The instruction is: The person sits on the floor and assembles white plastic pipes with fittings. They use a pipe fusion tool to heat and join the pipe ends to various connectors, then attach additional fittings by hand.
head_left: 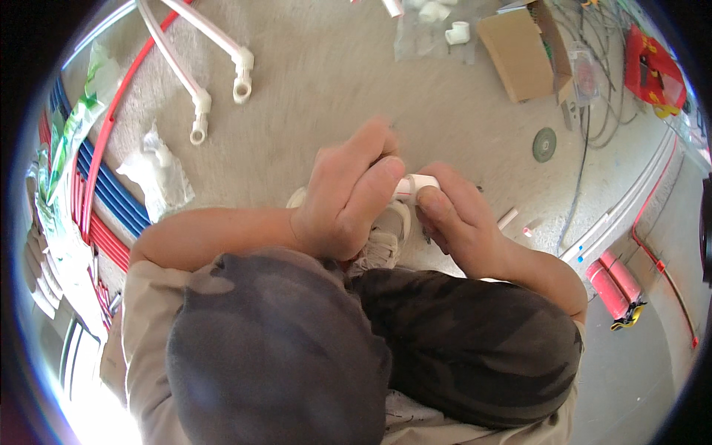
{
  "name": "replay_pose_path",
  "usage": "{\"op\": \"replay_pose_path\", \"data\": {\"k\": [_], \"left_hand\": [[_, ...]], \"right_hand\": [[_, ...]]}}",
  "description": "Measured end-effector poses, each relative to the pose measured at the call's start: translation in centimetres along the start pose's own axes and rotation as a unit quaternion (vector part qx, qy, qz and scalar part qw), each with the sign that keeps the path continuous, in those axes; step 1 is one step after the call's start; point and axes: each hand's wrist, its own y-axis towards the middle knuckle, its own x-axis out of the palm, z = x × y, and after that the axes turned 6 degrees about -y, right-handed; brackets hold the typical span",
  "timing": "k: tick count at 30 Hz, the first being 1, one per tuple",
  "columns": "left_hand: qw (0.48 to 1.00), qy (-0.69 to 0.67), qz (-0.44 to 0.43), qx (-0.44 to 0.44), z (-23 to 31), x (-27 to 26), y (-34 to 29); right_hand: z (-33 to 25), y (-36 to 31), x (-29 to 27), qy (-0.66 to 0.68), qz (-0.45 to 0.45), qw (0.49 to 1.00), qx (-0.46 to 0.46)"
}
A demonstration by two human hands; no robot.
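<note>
My left hand (pixel 352 189) is closed in a fist around a short white plastic pipe (pixel 402 190) with a red line on it. Most of that pipe is hidden inside the fist. Just to its right, my right hand (pixel 463 222) pinches a white pipe fitting (pixel 423 181) between thumb and fingers. Pipe and fitting meet end to end between the two hands; how deep the pipe sits in it I cannot tell. Below the hands a shoe (pixel 380 248) shows between my knees.
Two white pipes with elbow fittings (pixel 242 74) lie at the far left, near red and blue pipes (pixel 119 185) and a bag of fittings (pixel 159 174). Far right are a cardboard box (pixel 515 55), a green disc (pixel 544 144) and a red bag (pixel 653 70). Red cylinders (pixel 614 284) lie at right.
</note>
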Motion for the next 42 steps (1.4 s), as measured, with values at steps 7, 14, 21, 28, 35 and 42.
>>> {"op": "replay_pose_path", "data": {"k": [7,14,21,28,35,42], "left_hand": [[0.988,-0.108,0.096,-0.053,-1.0,2.0,3.3],[0.915,-0.365,0.170,0.002,5.0,3.7,6.9],[0.858,-0.473,0.018,-0.200,7.7,6.1,5.2],[0.952,-0.204,-0.134,-0.185,9.3,5.6,2.2],[0.913,-0.316,-0.120,-0.229,7.5,6.1,0.3],[0.897,-0.339,-0.128,-0.252,7.4,6.7,0.2]], "right_hand": [[-4.9,3.3,-5.7,-0.357,0.032,0.929,-0.094],[-6.9,-2.6,-8.4,-0.247,0.416,0.677,-0.555],[-4.4,6.5,-8.2,0.341,0.301,0.798,-0.395],[-7.5,3.1,-7.2,0.297,0.256,0.828,-0.401],[-6.4,2.0,-4.9,0.292,0.211,0.832,-0.422],[-5.8,1.9,-4.5,0.365,0.174,0.812,-0.422]]}}
